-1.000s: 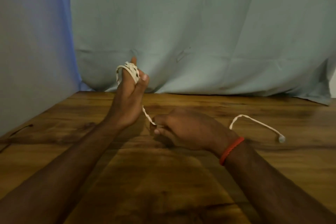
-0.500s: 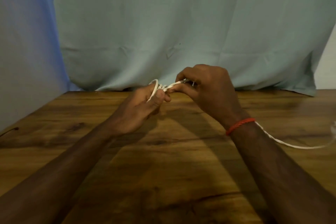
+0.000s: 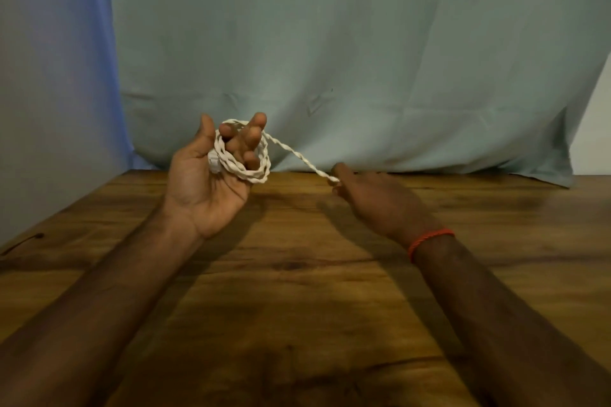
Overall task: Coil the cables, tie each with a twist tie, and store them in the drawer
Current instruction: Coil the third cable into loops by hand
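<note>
cable end hidden inside right hand, table edges cropped

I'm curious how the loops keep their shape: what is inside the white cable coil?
The fingers of the left hand pass through the cable coil; parts of its loops are hidden behind them.

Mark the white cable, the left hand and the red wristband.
white cable [image 3: 253,173]: head view, coil's lower loops.
left hand [image 3: 201,192]: head view, middle of palm.
red wristband [image 3: 429,236]: head view, middle of band.

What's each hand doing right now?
Left hand: open, white twisted cable coiled around its straight fingers.
Right hand: closed, pinching the cable's loose stretch.
</note>
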`<state>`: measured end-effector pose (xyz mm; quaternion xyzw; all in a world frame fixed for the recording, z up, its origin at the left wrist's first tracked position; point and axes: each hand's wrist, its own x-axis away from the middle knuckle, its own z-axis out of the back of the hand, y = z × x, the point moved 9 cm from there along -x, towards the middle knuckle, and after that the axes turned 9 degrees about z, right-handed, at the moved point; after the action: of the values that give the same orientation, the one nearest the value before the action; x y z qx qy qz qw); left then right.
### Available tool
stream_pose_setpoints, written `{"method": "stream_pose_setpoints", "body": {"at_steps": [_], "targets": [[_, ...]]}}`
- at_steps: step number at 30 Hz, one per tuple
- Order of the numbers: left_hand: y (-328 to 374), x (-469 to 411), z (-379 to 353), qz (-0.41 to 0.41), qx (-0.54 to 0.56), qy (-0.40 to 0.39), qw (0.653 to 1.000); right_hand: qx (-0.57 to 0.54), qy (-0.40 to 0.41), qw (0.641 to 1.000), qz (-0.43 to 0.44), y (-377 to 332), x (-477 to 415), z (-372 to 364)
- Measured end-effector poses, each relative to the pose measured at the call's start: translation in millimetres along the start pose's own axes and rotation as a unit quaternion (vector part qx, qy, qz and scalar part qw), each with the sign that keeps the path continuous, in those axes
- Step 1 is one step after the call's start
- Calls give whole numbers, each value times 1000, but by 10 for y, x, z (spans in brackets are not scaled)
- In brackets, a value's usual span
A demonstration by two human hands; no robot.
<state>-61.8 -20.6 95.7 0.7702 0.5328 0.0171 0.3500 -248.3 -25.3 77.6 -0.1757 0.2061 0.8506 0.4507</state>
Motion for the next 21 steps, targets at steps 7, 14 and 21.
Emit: {"method": "stream_pose_setpoints", "body": {"at_steps": [7,14,21], "targets": [[103,3,-25,-117,-218,115,962,-29,-88,990,110,-1064,-38,-219],[-99,101,-169,-234,-508,120,820,-26,-198,963,182,-1366,55,-162],[94,67,131,-190,-429,243,849,-159,-70,983,55,-885,-66,-8]]}}
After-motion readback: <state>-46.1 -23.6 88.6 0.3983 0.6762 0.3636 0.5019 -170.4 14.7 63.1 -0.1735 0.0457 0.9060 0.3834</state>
